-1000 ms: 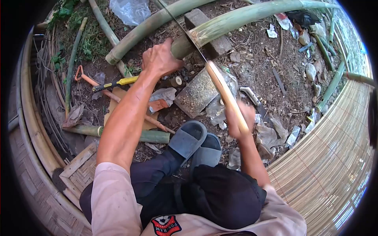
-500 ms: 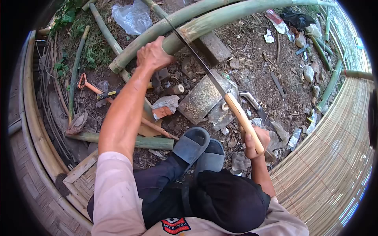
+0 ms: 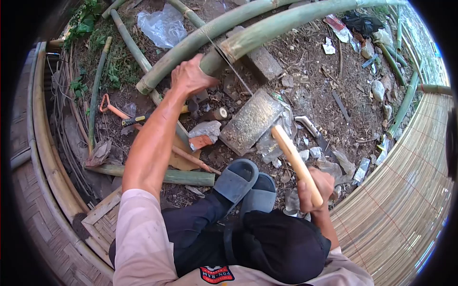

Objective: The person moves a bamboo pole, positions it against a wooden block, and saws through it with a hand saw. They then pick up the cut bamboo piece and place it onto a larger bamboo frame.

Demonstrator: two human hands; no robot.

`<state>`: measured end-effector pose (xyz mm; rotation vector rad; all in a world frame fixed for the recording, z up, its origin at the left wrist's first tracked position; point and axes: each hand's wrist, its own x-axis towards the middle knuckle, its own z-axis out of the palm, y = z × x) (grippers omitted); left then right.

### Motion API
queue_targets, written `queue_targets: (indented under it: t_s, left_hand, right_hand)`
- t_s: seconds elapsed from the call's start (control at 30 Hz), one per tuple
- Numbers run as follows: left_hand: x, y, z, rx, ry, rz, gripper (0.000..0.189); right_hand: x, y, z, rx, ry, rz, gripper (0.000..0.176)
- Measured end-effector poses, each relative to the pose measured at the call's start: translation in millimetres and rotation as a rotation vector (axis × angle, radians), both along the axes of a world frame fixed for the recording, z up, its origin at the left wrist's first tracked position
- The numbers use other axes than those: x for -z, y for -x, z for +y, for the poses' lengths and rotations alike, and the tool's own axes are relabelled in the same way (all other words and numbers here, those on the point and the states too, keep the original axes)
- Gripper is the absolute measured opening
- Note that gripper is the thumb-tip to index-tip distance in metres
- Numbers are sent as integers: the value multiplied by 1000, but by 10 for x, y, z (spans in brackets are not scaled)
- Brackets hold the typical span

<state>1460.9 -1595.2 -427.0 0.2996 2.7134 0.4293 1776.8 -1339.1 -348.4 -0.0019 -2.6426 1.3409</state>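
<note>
A thick green bamboo pole (image 3: 291,24) stretches across the top of the view, its near end at my left hand (image 3: 192,76). That hand is closed around the end, pressing on it. My right hand (image 3: 317,188) grips the pale wooden handle of a hand saw (image 3: 292,156). The thin saw blade lies across the pole beside a node, just right of my left hand, and looks narrow and partly blurred. A second bamboo pole (image 3: 186,46) runs alongside, behind the first. The depth of any cut is not clear.
A sawdust-covered block (image 3: 252,122) lies below the blade, and another block (image 3: 262,64) sits under the pole. Nearby are a knife-like tool (image 3: 312,131), a broken brick (image 3: 204,135), an orange-handled tool (image 3: 114,108) and plastic scraps. My sandals (image 3: 235,178) are close. A slatted mat (image 3: 396,186) borders the right.
My right hand and the saw handle have moved down and slightly right, toward my body, with the blade still across the pole. My left hand keeps its grip. The view has shifted slightly.
</note>
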Motion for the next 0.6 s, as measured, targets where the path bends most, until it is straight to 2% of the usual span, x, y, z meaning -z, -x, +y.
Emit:
queue_targets:
  t_s: [0.07, 0.13, 0.2, 0.27, 0.33, 0.4, 0.47, 0.53, 0.57, 0.6]
  left_hand:
    - [77, -58, -14, 4, -18, -1, 82]
    - [40, -152, 45, -38, -90, -133, 84]
    - [153, -245, 31, -32, -109, -46, 84]
    - [159, -265, 14, -34, -106, -35, 83]
    - [165, -266, 38, -35, -102, -59, 81]
    - [46, -282, 81, -36, -93, -62, 82]
    - [24, -314, 59, -32, -80, -70, 83]
    - [114, -272, 33, -35, -109, -56, 83]
    - [142, -267, 31, -50, -123, -71, 82]
    - [189, -291, 29, -61, -129, -84, 82]
  right_hand:
    - [43, -106, 9, -9, 52, 25, 25]
    - [197, -325, 107, 55, 106, -6, 25]
    - [264, -286, 22, 83, 183, 4, 26]
    - [360, -16, -88, 59, 86, 168, 23]
    - [545, 519, -236, 38, -2, 111, 22]
    - [691, 1181, -472, 79, 140, 142, 22]
    - [692, 1164, -527, 54, 161, 105, 21]
    - [812, 578, -224, 20, 55, 188, 19]
    - [769, 213, -74, 48, 86, 123, 33]
    - [777, -118, 49, 76, 121, 149, 38]
